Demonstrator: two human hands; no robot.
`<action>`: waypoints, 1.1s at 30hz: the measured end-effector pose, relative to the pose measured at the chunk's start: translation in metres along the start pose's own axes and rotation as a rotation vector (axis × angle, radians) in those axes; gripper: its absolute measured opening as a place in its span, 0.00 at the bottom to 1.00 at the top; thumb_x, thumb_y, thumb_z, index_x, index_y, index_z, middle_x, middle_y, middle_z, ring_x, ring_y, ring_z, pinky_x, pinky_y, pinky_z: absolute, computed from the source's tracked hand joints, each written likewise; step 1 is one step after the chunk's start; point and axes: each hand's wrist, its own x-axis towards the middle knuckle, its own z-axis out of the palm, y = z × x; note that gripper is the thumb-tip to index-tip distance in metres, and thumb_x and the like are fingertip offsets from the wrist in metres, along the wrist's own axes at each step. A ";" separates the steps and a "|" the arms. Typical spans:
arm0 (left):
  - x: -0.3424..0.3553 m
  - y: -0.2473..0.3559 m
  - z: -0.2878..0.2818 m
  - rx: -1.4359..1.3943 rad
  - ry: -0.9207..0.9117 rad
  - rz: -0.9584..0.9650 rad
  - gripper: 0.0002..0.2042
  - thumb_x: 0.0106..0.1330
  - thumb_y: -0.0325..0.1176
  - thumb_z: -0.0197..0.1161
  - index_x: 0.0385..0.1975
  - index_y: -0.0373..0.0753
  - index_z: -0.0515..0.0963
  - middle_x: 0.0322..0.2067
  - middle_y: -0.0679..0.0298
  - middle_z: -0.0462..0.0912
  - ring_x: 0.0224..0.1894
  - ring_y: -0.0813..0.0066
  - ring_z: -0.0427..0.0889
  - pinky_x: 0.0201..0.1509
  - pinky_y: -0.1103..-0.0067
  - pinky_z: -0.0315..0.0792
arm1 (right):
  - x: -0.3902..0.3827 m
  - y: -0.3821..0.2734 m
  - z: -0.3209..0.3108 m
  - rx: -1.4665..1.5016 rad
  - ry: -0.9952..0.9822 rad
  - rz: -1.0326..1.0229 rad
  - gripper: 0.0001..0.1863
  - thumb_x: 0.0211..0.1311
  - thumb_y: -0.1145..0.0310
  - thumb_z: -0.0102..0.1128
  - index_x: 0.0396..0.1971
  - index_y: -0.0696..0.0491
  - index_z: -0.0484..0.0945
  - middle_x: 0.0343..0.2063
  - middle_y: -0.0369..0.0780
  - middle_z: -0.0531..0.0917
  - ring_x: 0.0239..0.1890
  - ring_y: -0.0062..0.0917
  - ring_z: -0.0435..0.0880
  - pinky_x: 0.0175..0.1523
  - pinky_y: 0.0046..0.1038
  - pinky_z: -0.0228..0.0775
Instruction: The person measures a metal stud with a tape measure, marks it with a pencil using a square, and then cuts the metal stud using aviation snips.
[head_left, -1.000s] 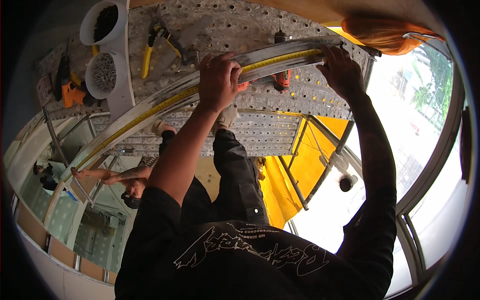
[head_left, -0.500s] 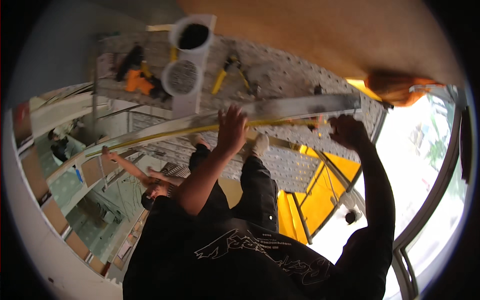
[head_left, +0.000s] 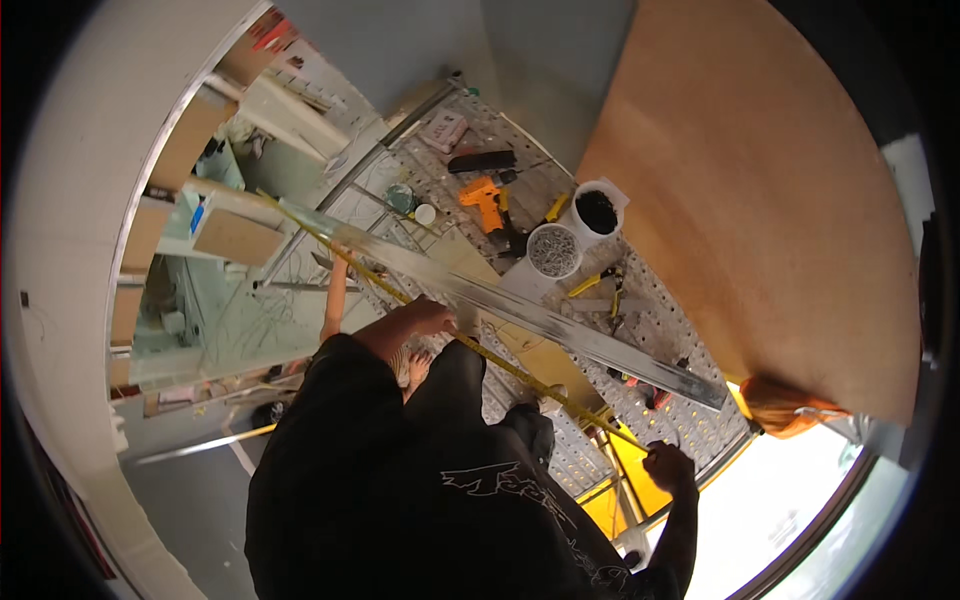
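Your right hand (head_left: pixel 668 466), at the lower right, has its grip closed on the near end of the yellow tape measure (head_left: pixel 520 374). Your left hand (head_left: pixel 430 315) is at the tape further along its length; whether that grip is closed on it cannot be told. The tape runs in a long diagonal from your right hand to the upper left. The grey metal channel (head_left: pixel 560 328) lies alongside, close to the tape at the upper left and well apart from it near your right hand. A co-worker's raised arm (head_left: pixel 336 295) reaches up near the tape; contact is unclear. Beyond the channel, the perforated platform (head_left: pixel 685 325) carries an orange drill (head_left: pixel 482 203), a tub of screws (head_left: pixel 553 250) touching a tub with dark contents (head_left: pixel 597 211), and yellow-handled pliers (head_left: pixel 590 284). An orange bag (head_left: pixel 785 405) sits at the far right.
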 end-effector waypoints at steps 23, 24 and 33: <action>-0.075 0.081 -0.076 -0.125 0.250 0.407 0.33 0.56 0.72 0.66 0.37 0.42 0.82 0.29 0.56 0.84 0.36 0.56 0.86 0.41 0.65 0.75 | -0.141 -0.005 0.014 0.289 -0.028 -0.001 0.48 0.59 0.22 0.53 0.69 0.43 0.65 0.45 0.46 0.88 0.50 0.40 0.87 0.56 0.43 0.77; -0.080 0.086 -0.072 -0.151 0.265 0.393 0.33 0.56 0.71 0.67 0.38 0.42 0.83 0.29 0.56 0.85 0.36 0.59 0.86 0.41 0.66 0.75 | -0.181 -0.056 -0.074 0.260 -0.117 -0.002 0.49 0.57 0.22 0.55 0.69 0.42 0.66 0.48 0.44 0.87 0.52 0.40 0.86 0.56 0.42 0.76; -0.070 0.178 -0.089 -0.054 0.080 0.330 0.34 0.58 0.69 0.68 0.42 0.39 0.81 0.33 0.55 0.84 0.41 0.59 0.85 0.44 0.65 0.74 | -0.244 -0.062 -0.094 -0.012 0.064 0.089 0.30 0.65 0.40 0.58 0.63 0.38 0.72 0.48 0.45 0.85 0.53 0.43 0.85 0.55 0.47 0.77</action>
